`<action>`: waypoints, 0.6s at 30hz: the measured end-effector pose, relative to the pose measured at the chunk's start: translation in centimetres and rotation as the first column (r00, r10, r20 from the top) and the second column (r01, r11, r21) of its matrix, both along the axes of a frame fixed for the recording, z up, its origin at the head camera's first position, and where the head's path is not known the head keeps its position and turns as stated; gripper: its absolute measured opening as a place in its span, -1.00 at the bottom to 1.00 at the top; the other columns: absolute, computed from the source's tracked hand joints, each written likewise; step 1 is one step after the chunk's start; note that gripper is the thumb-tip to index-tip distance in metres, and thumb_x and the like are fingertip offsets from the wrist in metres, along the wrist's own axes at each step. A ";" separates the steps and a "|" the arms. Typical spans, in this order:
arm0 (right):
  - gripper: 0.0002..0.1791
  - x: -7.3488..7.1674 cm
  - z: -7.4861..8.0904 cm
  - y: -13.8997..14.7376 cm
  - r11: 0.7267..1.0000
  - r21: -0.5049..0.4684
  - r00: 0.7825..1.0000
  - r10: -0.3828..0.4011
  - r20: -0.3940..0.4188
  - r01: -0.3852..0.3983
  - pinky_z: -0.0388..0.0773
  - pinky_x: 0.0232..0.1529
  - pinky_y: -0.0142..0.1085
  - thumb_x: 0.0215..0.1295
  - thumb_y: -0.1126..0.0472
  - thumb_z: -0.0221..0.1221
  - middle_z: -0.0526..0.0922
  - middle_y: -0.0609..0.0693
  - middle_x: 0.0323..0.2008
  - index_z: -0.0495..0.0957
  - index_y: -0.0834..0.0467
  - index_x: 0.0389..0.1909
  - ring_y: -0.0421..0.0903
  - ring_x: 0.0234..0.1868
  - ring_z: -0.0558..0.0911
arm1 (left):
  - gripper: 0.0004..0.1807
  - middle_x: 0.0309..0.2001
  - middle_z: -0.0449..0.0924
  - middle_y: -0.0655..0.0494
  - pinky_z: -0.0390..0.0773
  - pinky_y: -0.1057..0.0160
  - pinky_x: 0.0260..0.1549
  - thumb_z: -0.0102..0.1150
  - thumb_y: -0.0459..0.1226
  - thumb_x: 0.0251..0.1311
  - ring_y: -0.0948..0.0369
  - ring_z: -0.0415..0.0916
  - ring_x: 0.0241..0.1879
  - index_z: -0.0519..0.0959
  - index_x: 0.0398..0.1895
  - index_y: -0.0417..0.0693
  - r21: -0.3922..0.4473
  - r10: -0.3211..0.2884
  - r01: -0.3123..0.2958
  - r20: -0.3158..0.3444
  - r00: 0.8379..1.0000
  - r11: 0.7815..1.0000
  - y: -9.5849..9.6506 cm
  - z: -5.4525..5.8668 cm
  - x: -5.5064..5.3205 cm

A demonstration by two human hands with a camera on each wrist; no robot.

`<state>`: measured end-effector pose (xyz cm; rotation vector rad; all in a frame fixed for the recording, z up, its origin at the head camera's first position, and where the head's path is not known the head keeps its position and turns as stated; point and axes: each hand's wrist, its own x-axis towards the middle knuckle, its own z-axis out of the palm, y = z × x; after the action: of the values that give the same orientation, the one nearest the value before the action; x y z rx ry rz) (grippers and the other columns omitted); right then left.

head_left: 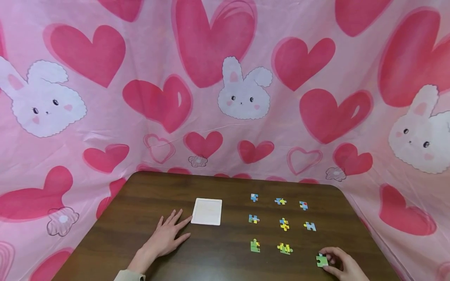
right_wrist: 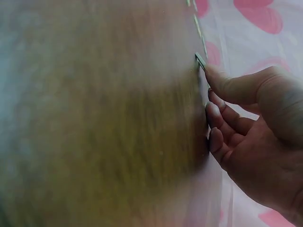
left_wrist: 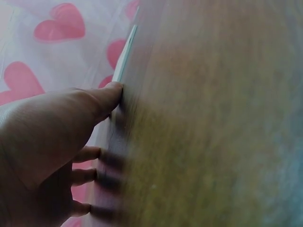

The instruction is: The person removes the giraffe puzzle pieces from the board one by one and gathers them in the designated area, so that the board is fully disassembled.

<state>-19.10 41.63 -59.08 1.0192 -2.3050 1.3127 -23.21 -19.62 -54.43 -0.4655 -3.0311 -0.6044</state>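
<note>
In the head view my left hand [head_left: 164, 236] lies on the table with its fingers spread. Its index fingertip is at the lower left corner of a square white puzzle frame [head_left: 207, 212]. My right hand [head_left: 342, 264] pinches a green jigsaw piece [head_left: 321, 260] between thumb and finger at the table's near right. In the right wrist view that piece shows edge-on as a thin sliver [right_wrist: 200, 60] at the thumb tip. Several other jigsaw pieces lie apart in rows, among them a green and yellow piece [head_left: 284, 248] and a blue piece [head_left: 310, 226].
The dark wooden table [head_left: 154, 191] has rounded far corners. A pink cloth [head_left: 246, 128] with hearts and rabbits hangs behind it and along both sides. More pieces sit farther back, such as a blue and red one [head_left: 304, 205].
</note>
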 end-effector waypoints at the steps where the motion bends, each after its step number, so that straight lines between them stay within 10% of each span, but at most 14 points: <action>1: -0.11 0.0 0.1 -0.2 1.000 0.019 1.000 -0.018 -0.010 0.018 0.33 -0.47 -0.42 -0.25 0.83 0.44 0.53 -0.11 -0.31 0.66 0.03 0.10 -0.28 -0.33 0.48 | -0.30 0.66 0.33 -0.29 0.08 -0.69 0.50 0.35 0.13 0.47 -0.35 0.18 0.69 0.52 0.59 0.18 0.002 0.000 0.000 0.002 1.000 1.000 0.0 0.0 0.1; 14: -0.21 -0.8 -2.1 -0.1 0.989 0.064 0.978 -0.119 -0.169 0.131 0.24 -0.38 -0.42 -0.29 0.71 0.48 0.43 -0.14 -0.29 0.66 0.11 0.06 -0.27 -0.38 0.36 | -0.29 0.67 0.32 -0.27 0.05 -0.68 0.51 0.33 0.14 0.47 -0.33 0.16 0.71 0.50 0.61 0.18 0.013 0.006 -0.006 0.014 1.000 1.000 0.2 0.0 0.1; 18: -0.27 -0.3 -1.7 -0.9 0.978 0.040 0.974 -0.200 -0.106 0.205 0.24 -0.40 -0.41 -0.15 0.71 0.47 0.45 -0.17 -0.32 0.69 0.13 0.10 -0.30 -0.41 0.38 | -0.30 0.66 0.33 -0.28 0.05 -0.68 0.51 0.34 0.13 0.47 -0.33 0.17 0.70 0.51 0.60 0.16 0.012 0.012 -0.012 0.006 1.000 1.000 0.1 -0.1 0.1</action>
<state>-19.41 40.68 -60.77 0.8200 -2.3064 1.1024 -23.13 -19.55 -54.51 -0.4449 -3.0323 -0.6236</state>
